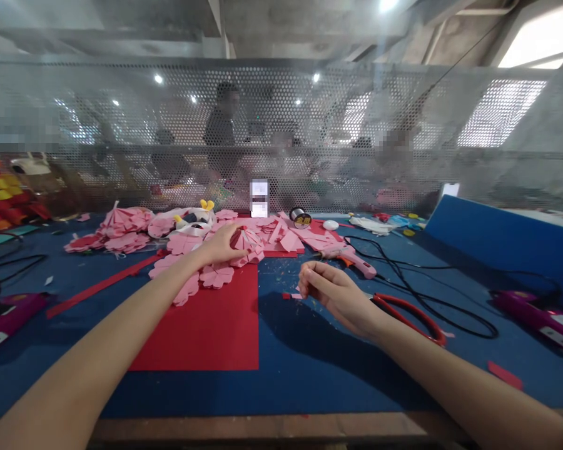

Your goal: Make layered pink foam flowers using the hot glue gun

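Left hand [221,244] clasping pink pleated-paper flower [253,247] toward blue table's [319,397] far edge; I judge it light, crushable: hold by folds. Right hand [334,291] bunched, contents unclear.

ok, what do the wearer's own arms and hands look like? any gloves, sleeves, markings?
Left hand and right hand: both ungloved, no rings, watch or bracelet visible. Forearms slim and bare; no sleeve shows clearly. No markings I can make out.
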The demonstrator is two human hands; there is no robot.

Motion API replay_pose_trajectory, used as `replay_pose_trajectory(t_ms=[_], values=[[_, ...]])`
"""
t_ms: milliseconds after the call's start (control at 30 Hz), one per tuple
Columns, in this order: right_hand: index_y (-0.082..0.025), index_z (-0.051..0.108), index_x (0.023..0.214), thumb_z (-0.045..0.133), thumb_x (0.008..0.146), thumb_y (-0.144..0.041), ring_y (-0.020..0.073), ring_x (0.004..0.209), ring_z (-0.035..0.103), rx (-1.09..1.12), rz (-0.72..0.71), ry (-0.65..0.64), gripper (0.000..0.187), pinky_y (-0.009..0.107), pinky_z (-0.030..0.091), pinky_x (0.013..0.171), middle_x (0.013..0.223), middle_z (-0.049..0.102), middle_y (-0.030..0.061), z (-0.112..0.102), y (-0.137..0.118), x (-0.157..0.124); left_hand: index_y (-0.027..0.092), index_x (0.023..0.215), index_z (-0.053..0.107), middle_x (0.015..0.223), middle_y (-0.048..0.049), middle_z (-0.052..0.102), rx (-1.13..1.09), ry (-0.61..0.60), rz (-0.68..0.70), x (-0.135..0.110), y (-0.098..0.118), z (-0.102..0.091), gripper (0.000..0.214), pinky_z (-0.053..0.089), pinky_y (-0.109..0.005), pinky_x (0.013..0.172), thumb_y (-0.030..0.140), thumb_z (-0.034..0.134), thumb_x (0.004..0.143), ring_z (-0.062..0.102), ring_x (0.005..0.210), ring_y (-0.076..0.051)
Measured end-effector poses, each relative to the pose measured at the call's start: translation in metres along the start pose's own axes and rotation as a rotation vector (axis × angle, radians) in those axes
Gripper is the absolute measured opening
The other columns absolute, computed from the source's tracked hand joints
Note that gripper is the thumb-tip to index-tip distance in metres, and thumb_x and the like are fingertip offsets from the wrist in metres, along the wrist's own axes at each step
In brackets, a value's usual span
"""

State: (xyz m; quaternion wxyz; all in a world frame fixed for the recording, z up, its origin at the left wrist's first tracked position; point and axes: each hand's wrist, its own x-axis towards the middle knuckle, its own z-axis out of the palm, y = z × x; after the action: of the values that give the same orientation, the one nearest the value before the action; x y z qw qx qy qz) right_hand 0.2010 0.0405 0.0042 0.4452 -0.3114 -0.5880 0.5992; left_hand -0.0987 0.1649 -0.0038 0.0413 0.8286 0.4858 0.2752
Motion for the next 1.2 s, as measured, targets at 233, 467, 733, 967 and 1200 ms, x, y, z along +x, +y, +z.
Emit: replay_pose_trajectory(t_ms=[233, 467, 733, 967, 1200], values=[[-0.02, 0.059, 0.084, 0.066, 0.088, -0.045, 0.0119, 0.071, 0.052, -0.021, 0.008, 0.009, 0.026, 0.029, 0.042, 0.072, 0.076, 0.055, -0.0015, 0.0, 0.001, 0.0, 0.016, 0.139, 0.044, 0.142, -0.0185, 0.049, 0.022, -0.061, -0.027, -0.001, 0.001, -0.008, 0.083, 0.041, -0.047, 0.107, 0.057, 0.068, 0.071, 0.049, 0.128, -0.035], [-0.02, 0.058, 0.084, 0.065, 0.088, -0.047, 0.0119, 0.071, 0.051, -0.078, -0.028, 0.058, 0.028, 0.029, 0.042, 0.073, 0.075, 0.055, -0.0018, -0.002, 0.0, 0.0, 0.003, 0.139, 0.034, 0.14, -0.0326, 0.04, 0.228, 0.082, -0.182, -0.033, 0.05, -0.027, 0.084, 0.031, -0.06, 0.108, 0.061, 0.053, 0.081, 0.034, 0.135, -0.048], [-0.02, 0.058, 0.085, 0.063, 0.087, -0.052, 0.0125, 0.07, 0.051, -0.139, -0.033, 0.067, 0.033, 0.029, 0.042, 0.071, 0.073, 0.056, -0.0014, 0.0, 0.002, 0.0, 0.004, 0.131, 0.052, 0.136, -0.0335, 0.051, 0.391, -0.087, -0.296, -0.096, 0.065, -0.013, 0.066, 0.037, -0.066, 0.098, 0.05, 0.044, 0.085, 0.042, 0.128, -0.054], [-0.021, 0.056, 0.084, 0.053, 0.093, -0.051, 0.014, 0.069, 0.052, -0.431, -0.113, 0.074, 0.032, 0.029, 0.041, 0.067, 0.073, 0.055, -0.0005, 0.0, -0.004, -0.001, 0.007, 0.137, 0.048, 0.142, -0.0264, 0.05, 0.273, -0.064, -0.244, -0.095, 0.08, -0.03, 0.064, 0.037, -0.057, 0.107, 0.031, 0.052, 0.078, 0.044, 0.134, -0.043], [-0.02, 0.06, 0.094, 0.047, 0.096, -0.02, 0.0225, 0.091, 0.054, -1.171, -0.587, -0.113, 0.013, 0.039, 0.045, 0.082, 0.098, 0.063, 0.0102, 0.016, -0.027, -0.007, 0.023, 0.127, 0.058, 0.133, -0.0109, 0.062, -0.841, -0.023, -0.092, -0.078, 0.157, -0.017, 0.039, 0.045, -0.041, 0.105, 0.041, 0.055, 0.092, 0.056, 0.125, -0.026]])
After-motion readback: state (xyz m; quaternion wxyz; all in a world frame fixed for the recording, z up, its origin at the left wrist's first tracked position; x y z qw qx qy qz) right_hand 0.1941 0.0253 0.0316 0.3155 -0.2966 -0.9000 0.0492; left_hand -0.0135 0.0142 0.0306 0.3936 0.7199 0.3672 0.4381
